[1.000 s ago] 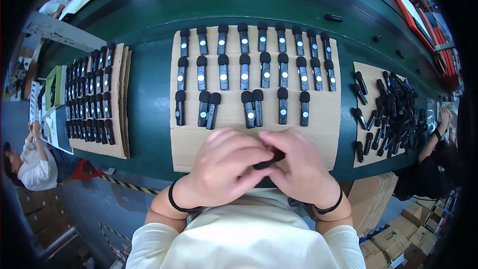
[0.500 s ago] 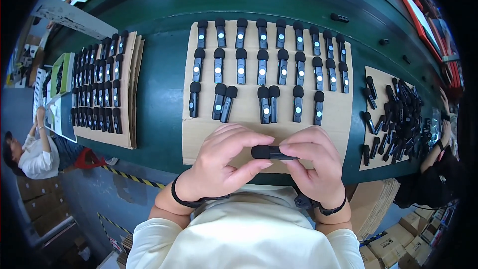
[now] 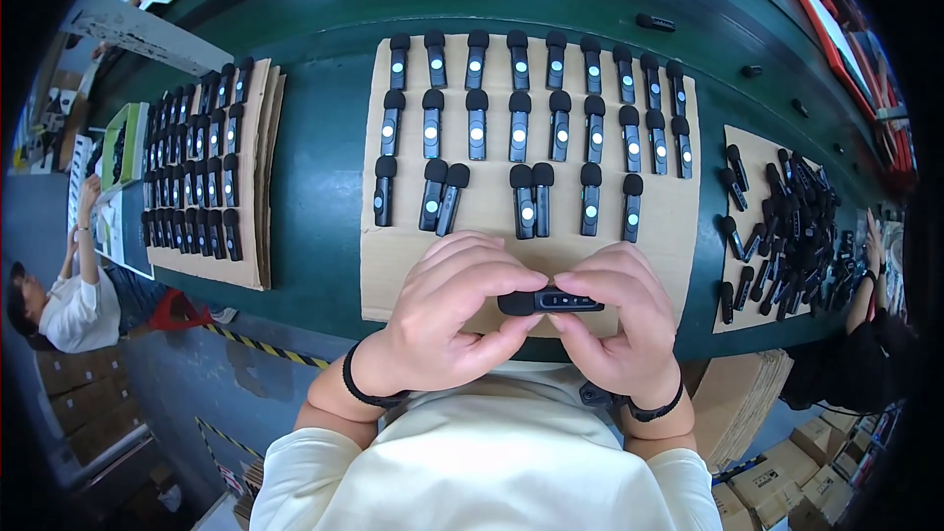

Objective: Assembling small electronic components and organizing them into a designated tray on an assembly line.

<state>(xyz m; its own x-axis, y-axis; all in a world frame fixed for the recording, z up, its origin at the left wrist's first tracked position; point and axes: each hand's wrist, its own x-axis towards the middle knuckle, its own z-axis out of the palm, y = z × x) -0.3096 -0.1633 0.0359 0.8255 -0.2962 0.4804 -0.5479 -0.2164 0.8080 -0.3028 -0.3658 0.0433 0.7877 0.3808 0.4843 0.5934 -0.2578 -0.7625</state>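
Left grip (image 3: 442, 310) and right grip (image 3: 625, 320) are pinching a microphone (image 3: 572, 301) above cardboard (image 3: 383, 275) on the green worktop (image 3: 320, 167), cartons (image 3: 772, 477) standing nearby.

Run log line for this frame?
left hand: pinching black microphone at foam end | right hand: pinching its body | cardboard sheet: microphones in rows | right side: jumbled microphone pile
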